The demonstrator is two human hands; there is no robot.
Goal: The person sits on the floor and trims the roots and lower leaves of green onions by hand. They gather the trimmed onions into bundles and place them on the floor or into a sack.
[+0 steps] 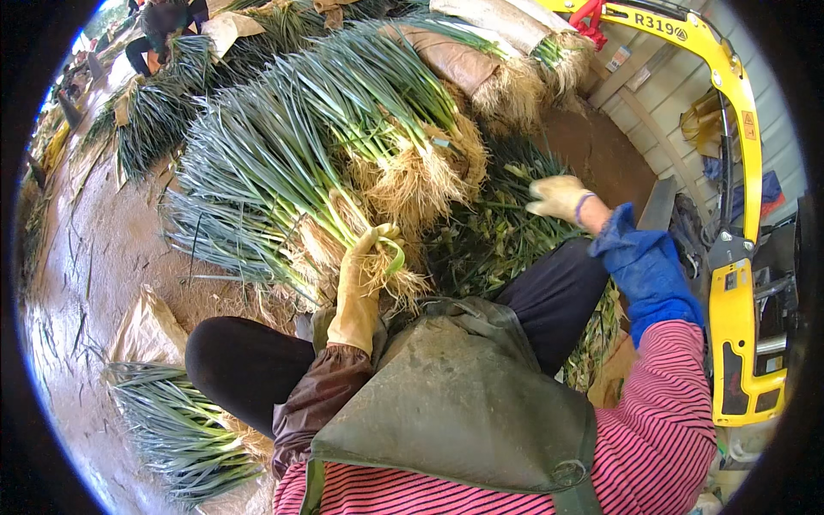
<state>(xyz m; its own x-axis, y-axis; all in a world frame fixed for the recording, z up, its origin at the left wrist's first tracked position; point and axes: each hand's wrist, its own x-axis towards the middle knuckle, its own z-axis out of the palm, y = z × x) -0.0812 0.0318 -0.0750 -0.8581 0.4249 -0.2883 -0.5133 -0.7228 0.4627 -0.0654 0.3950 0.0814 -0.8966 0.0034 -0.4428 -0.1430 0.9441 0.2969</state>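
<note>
My left hand (365, 273), in a pale yellow rubber glove, grips a few rooted green plants, likely leeks or large green onions, near their roots; one leaf curls over beside the fingers. Their long leaves run up and left over a big pile of the same plants (257, 148), whose tan roots face right. To the right my right hand (559, 197), in a cream glove with a blue sleeve cover, is above a heap of stripped green leaves (496, 232). Its fingers are blurred, and whether they hold anything cannot be made out.
Another bundle of the plants (193, 438) lies at lower left by a piece of brown paper (149, 331). Wrapped bundles (450, 55) lie at the top. A yellow mini excavator arm (740, 116) stands at right. Another person (161, 29) is at the upper left.
</note>
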